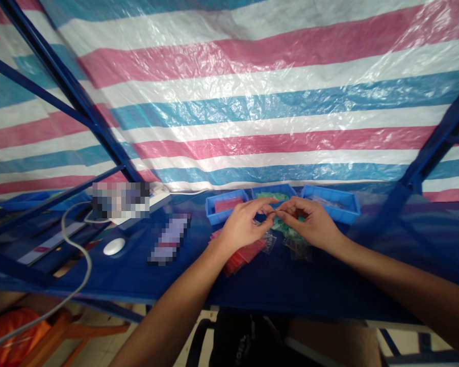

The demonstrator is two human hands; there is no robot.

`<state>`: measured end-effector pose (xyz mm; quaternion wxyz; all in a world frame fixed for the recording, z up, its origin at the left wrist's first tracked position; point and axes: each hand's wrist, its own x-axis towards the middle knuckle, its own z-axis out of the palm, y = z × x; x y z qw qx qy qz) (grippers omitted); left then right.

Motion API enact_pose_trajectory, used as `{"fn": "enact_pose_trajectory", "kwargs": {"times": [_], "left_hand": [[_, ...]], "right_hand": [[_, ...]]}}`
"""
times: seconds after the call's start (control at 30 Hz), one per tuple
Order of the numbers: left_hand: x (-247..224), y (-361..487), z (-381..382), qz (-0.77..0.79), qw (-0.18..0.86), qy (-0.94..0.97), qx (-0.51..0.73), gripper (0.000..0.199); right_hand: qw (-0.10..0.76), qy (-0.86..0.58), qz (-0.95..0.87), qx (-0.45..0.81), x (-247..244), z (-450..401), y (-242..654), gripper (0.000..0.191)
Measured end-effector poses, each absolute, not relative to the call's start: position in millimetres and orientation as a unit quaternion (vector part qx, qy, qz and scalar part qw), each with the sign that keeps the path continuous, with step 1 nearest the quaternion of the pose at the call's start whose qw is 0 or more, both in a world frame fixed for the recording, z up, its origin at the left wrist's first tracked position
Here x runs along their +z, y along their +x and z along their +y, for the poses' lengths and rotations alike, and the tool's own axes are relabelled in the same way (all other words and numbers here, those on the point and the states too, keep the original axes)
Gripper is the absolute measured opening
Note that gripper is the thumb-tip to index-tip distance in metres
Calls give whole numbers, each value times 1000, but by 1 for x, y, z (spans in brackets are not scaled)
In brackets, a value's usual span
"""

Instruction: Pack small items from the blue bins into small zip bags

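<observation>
My left hand (248, 221) and my right hand (309, 219) meet fingertip to fingertip above the blue table (199, 280). Both are closed in a pinch, and whatever is between the fingers is too small and blurred to name. Under my left hand lies a pile of red plastic packets (239, 260), with a clear packet (269, 242) beside it. Green packets (281, 225) show between the hands. Below my right hand rests a dark see-through packet (300, 248).
Three blue bins stand behind my hands: one with red packets (214, 215), one with green packets (258, 190), one with clear packets (352, 215). Leftward are a blurred-out phone-like object (169, 239), a white mouse-shaped object (114, 246) and a pale cable (87, 260). Blue frame posts (436, 137) flank a striped sheet (275, 107).
</observation>
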<state>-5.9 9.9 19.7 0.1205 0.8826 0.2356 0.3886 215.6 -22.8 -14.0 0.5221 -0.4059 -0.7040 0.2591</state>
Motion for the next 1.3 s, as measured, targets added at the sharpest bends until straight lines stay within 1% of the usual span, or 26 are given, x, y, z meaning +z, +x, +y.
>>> {"fn": "enact_pose_trajectory", "kwargs": {"times": [0.1,0.23,0.4,0.5,0.63,0.73,0.87,1.03,1.13,1.2,1.3], "left_hand": [[19,-6,9,234,116,884,387,39],[16,-6,10,223,80,887,395,43],[15,-7,11,221,56,889,398,41],[17,-9,11,226,51,895,380,44],[21,-12,12,211,9,916,341,41],[22,-13,12,204,-21,917,343,43],[22,-13,12,195,-59,912,356,44],[18,-12,11,203,-88,907,358,47],[16,-11,11,209,-101,906,353,48],[15,-11,12,214,-101,907,349,48],[14,-10,12,218,-94,913,331,48]], "right_hand": [[509,-409,-728,206,-13,-23,217,24],[496,-401,-751,171,-11,-24,218,21],[485,-404,-753,185,-9,-26,217,21],[492,-406,-744,200,-10,-27,216,15],[489,-398,-752,193,-11,-26,216,8],[485,-394,-759,182,-9,-26,216,14],[485,-399,-752,201,-7,-26,215,24],[479,-404,-748,217,-5,-26,215,28],[470,-400,-757,213,-5,-25,216,27],[459,-397,-771,191,-3,-24,217,26],[434,-380,-808,119,0,-24,218,24]]}}
